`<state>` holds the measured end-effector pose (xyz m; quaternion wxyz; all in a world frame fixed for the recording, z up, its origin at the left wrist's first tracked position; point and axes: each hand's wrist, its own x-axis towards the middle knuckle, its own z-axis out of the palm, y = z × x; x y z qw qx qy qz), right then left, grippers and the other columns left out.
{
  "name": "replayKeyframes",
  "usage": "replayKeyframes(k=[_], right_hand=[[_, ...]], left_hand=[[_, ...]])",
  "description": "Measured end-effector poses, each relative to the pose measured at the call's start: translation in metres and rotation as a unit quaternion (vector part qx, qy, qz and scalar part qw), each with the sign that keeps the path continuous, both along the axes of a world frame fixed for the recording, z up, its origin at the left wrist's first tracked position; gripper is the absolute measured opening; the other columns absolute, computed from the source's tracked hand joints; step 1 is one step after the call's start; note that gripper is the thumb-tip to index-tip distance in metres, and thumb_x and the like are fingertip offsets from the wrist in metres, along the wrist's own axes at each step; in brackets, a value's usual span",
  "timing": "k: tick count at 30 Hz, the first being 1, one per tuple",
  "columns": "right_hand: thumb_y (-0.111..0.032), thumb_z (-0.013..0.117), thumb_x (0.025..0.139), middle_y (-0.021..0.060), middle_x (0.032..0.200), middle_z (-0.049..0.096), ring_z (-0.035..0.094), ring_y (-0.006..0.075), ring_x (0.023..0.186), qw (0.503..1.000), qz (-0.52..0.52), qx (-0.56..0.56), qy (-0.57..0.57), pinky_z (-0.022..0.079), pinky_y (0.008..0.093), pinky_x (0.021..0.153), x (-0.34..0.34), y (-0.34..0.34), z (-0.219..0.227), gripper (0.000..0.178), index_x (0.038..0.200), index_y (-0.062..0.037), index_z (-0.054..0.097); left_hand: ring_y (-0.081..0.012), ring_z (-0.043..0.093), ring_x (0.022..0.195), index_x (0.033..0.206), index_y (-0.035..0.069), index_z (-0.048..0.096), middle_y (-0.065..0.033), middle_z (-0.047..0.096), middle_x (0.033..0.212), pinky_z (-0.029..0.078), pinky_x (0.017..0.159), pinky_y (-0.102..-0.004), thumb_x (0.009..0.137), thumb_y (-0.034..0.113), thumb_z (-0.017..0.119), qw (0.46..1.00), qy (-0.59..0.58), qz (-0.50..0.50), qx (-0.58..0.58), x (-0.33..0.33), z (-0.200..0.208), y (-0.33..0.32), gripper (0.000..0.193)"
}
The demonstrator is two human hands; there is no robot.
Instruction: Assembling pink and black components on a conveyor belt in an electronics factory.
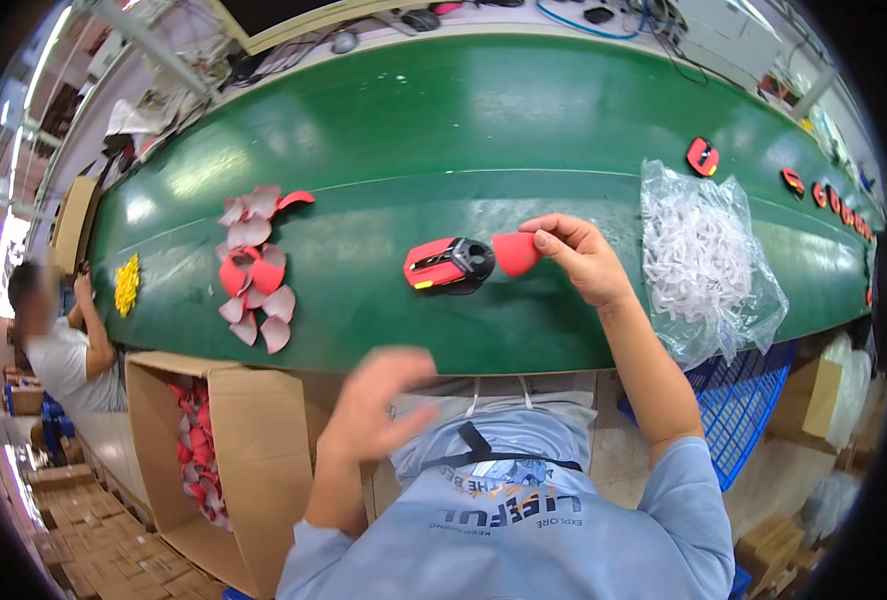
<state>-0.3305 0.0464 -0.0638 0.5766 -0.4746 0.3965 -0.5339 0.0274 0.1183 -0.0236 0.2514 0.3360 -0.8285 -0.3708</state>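
My right hand point(575, 258) pinches a red curved shell piece point(516, 254) between thumb and fingers, just above the green table. Close to its left lies a red and black casing point(449, 266) with a round black opening at its right end and a small yellow patch. The shell piece sits right beside that end; I cannot tell whether they touch. My left hand point(381, 402), blurred by motion, is off the table's near edge with thumb and fingers apart and nothing visible in it. Further left is a loose pile of red curved shells point(251, 262), several showing pale insides.
A clear plastic bag of white plastic pieces point(698, 260) lies to the right. Red and black casings point(702, 157) line the far right. Yellow bits point(127, 286) lie far left, near a co-worker point(78, 350). A cardboard box point(263, 450) of red parts and a blue crate point(738, 405) stand below the edge.
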Motion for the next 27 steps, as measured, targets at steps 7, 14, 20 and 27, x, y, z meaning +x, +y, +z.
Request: replayKeyframes(k=[7,14,20,27], right_hand=[[-0.021,0.068,0.106,0.0113,0.118,0.077,0.072,0.0214,0.109,0.944,0.149,-0.067,0.288,0.054,0.0357,0.100,0.031,-0.049,0.007,0.026,0.125,-0.0051,0.075],[-0.018,0.076,0.098,0.0149,0.094,0.077,0.075,0.0325,0.086,0.839,-0.184,-0.223,0.461,0.060,0.0400,0.075,0.060,-0.017,-0.020,0.015,0.108,-0.0059,0.077],[-0.011,0.078,0.096,0.0156,0.094,0.078,0.077,0.0305,0.084,0.866,-0.213,-0.168,0.420,0.062,0.0382,0.072,0.077,0.013,-0.017,0.013,0.105,-0.0022,0.078],[-0.021,0.088,0.086,0.0165,0.112,0.077,0.077,0.0305,0.088,0.897,-0.155,-0.148,0.386,0.064,0.0379,0.075,0.095,0.029,0.002,0.037,0.116,-0.0027,0.077]], left_hand=[[-0.0394,0.049,0.137,0.144,0.003,0.058,-0.0178,0.057,0.147,0.041,0.115,-0.0524,0.080,0.049,0.090,0.973,-0.095,0.066,-0.197,-0.054,-0.039,-0.116,0.084],[-0.0391,0.054,0.122,0.137,0.006,0.060,-0.0165,0.059,0.130,0.040,0.109,-0.0528,0.083,0.041,0.087,0.969,-0.056,0.081,-0.225,-0.080,-0.075,-0.107,0.069],[-0.0418,0.054,0.116,0.140,0.005,0.059,-0.0191,0.057,0.127,0.040,0.108,-0.0563,0.079,0.025,0.080,0.967,-0.106,0.082,-0.217,-0.084,-0.066,-0.103,0.067],[-0.0417,0.054,0.120,0.142,0.002,0.058,-0.0188,0.056,0.128,0.037,0.114,-0.0595,0.078,0.026,0.079,0.965,-0.110,0.124,-0.202,-0.090,-0.071,-0.102,0.072]])
